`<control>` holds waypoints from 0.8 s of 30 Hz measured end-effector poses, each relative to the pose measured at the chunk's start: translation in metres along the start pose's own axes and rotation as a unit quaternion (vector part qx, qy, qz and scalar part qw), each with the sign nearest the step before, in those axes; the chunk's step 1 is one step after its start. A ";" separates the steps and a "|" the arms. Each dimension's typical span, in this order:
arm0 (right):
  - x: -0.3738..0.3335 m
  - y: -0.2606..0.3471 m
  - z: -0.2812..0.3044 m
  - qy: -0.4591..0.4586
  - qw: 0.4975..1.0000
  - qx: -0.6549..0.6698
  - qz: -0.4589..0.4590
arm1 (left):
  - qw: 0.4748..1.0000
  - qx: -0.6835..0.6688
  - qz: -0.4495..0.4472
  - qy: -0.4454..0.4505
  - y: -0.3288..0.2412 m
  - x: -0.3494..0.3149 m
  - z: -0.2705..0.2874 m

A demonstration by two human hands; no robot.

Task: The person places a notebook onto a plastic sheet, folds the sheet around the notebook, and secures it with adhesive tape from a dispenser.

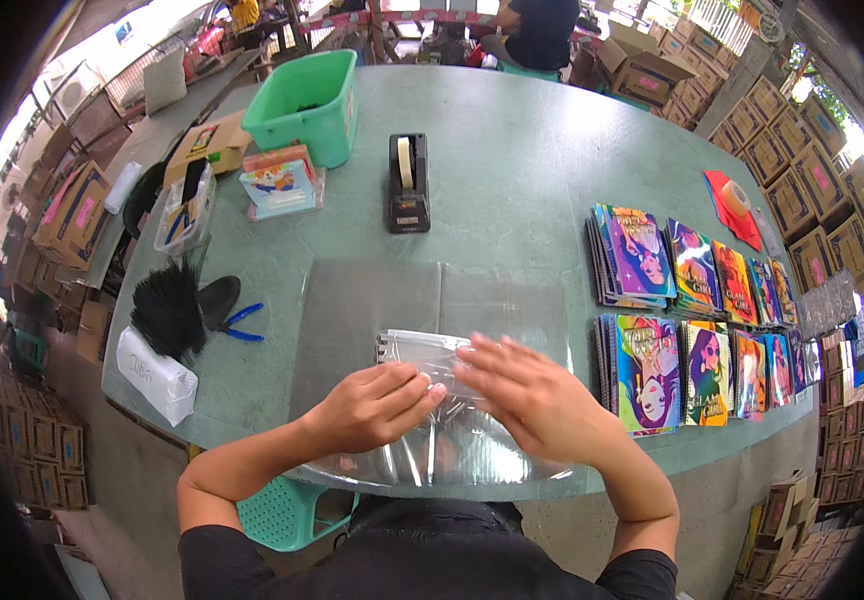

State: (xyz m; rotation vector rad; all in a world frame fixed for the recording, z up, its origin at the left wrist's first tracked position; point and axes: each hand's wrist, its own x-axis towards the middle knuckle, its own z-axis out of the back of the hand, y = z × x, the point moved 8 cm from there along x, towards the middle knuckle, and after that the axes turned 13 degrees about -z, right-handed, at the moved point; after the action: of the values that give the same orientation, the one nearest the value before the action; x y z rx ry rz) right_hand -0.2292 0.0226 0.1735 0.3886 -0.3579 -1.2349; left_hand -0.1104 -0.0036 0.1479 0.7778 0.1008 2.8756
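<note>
In front of me on the table lies a small white spiral-bound notebook (420, 347) inside clear plastic film, its dark binding at the left end. My left hand (372, 408) is closed at its near left corner, fingertips pinched together on the film. Over the notebook's right end my right hand (532, 398) is spread with fingers stretched out, slightly blurred, its palm turned down. Whether its fingertips press on the film I cannot tell. Beneath both hands is a large clear plastic sheet (512, 310), which reaches the table's near edge.
Colourful spiral notebooks (642, 260) stand stacked in two rows at the right. A tape dispenser (409, 185) sits beyond the sheet. At the left are a green bin (337, 135), a black brush (167, 310), blue-handled pliers (242, 325) and a white wrapped bundle (157, 375). A person (542, 35) sits far back.
</note>
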 end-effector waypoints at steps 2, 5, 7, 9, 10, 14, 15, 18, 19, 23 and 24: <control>0.012 -0.004 -0.012 -0.049 0.999 -0.006 -0.008 | 0.997 0.050 -0.032 -0.039 -0.004 -0.012 -0.009; 0.021 -0.015 -0.039 -0.053 0.994 -0.094 0.010 | 0.992 0.069 -0.081 -0.063 -0.005 -0.030 -0.021; 0.020 -0.019 -0.040 -0.043 0.992 -0.114 0.020 | 0.996 -0.010 -0.038 -0.083 0.013 -0.034 -0.013; 0.019 -0.022 -0.039 -0.029 0.992 -0.123 0.016 | 0.990 -0.072 0.016 -0.118 0.046 -0.041 -0.010; 0.021 -0.019 -0.038 -0.024 0.991 -0.127 0.021 | 0.985 -0.086 0.051 -0.141 0.072 -0.051 -0.010; 0.024 -0.020 -0.039 -0.003 0.992 -0.128 0.009 | 0.908 -0.068 0.350 -0.221 0.209 -0.070 -0.049; 0.024 -0.018 -0.038 0.000 0.991 -0.135 0.002 | 0.899 -0.031 0.373 -0.229 0.243 -0.069 -0.068; 0.026 -0.021 -0.039 -0.009 0.992 -0.127 -0.010 | 0.762 -0.135 0.596 -0.215 0.328 -0.105 -0.155; 0.026 -0.022 -0.040 -0.012 0.993 -0.119 -0.011 | 0.642 -0.286 0.684 -0.196 0.337 -0.114 -0.189; 0.027 -0.024 -0.038 -0.002 0.995 -0.097 -0.018 | 0.731 -0.167 0.618 -0.235 0.350 -0.088 -0.184; 0.027 -0.026 -0.038 -0.018 0.995 -0.093 -0.017 | 0.732 -0.185 0.592 -0.280 0.337 -0.082 -0.179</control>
State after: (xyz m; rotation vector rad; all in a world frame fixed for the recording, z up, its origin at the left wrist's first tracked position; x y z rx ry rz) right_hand -0.2253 -0.0072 0.1288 0.2127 -0.2645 -1.2976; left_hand -0.1776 -0.3540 -0.0110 2.1271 -1.5122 3.1387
